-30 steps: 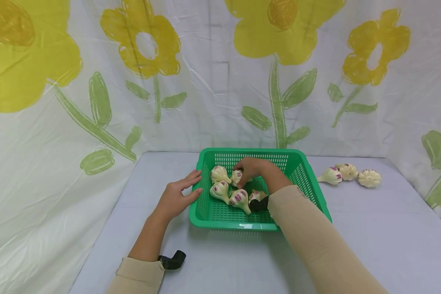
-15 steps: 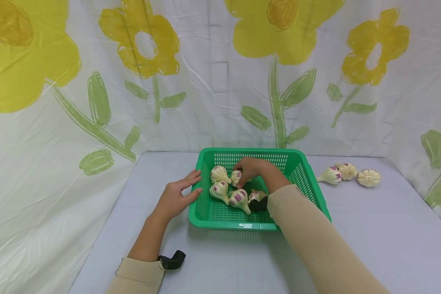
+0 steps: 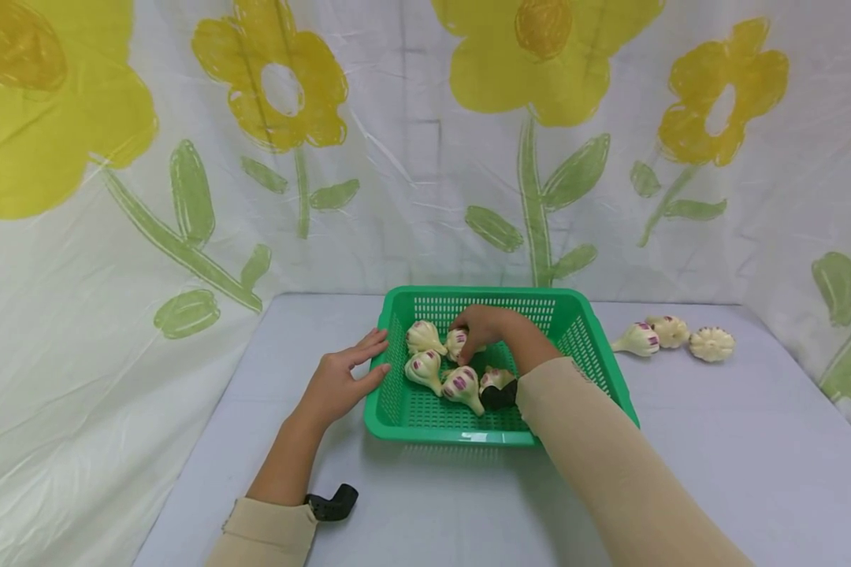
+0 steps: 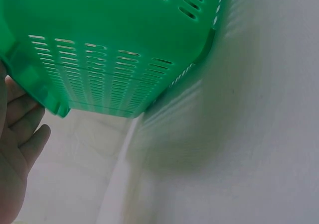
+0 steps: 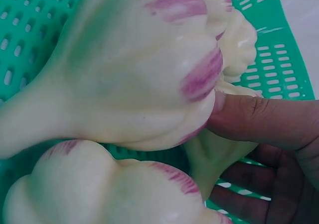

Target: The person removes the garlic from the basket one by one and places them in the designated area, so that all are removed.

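Observation:
A green plastic basket point(image 3: 425, 434) with slotted walls stands on the white table, and several garlic bulbs with purple streaks lie in its left and middle part. My right hand point(image 3: 488, 324) reaches down inside it and holds a garlic bulb point(image 3: 457, 342) near the back. In the right wrist view the thumb point(image 5: 259, 118) and fingers are around that bulb, partly hidden behind a nearer garlic bulb point(image 5: 134, 79). My left hand point(image 3: 342, 382) rests against the left rim with its fingers extended. The left wrist view has these fingers point(image 4: 27, 119) at the rim, beside the basket's outer wall.
Three more garlic bulbs point(image 3: 641, 339) lie on the table point(image 3: 723, 441) to the right of the basket. A white curtain point(image 3: 397, 197) printed with yellow flowers hangs behind the table. Each wrist wears a black camera mount point(image 3: 333, 502).

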A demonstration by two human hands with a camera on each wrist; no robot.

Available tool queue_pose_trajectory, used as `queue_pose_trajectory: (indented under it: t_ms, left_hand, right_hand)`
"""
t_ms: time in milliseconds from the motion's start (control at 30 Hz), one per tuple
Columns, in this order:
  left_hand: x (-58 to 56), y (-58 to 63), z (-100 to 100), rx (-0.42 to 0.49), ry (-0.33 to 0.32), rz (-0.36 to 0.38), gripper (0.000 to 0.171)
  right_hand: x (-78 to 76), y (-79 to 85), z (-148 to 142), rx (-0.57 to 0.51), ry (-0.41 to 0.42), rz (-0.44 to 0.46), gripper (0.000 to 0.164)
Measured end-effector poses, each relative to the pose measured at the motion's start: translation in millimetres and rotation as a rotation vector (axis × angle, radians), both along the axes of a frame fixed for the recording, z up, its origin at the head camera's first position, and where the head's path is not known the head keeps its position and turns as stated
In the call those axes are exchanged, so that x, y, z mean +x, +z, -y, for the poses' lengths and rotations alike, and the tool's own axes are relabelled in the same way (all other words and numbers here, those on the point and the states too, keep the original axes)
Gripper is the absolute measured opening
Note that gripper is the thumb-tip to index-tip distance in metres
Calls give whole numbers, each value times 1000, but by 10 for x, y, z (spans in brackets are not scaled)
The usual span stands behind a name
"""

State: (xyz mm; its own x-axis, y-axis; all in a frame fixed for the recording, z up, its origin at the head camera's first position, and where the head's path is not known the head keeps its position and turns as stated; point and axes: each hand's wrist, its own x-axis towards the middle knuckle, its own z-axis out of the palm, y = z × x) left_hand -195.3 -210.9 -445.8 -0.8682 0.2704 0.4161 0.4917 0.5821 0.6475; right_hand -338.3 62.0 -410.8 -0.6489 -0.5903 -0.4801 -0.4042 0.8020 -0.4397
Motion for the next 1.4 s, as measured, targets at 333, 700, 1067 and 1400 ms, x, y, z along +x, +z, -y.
queue_pose_trajectory:
  t_ms: [333,700,1067,1400]
  left_hand:
    - [12,-7,4,2,0,-4,44]
    - [12,18,-10,17,-7,15,44]
    - [17,23,-12,24,-9,37,44]
    - [26,30,-6,25,0,45,44]
  right_hand:
    - [15,20,-9,-7,11,3,71]
    - [7,42,-42,-12,37,4,70]
    - [12,90,-89,-81,8,6,71]
    - [12,155,-148,-243,-61,50,77]
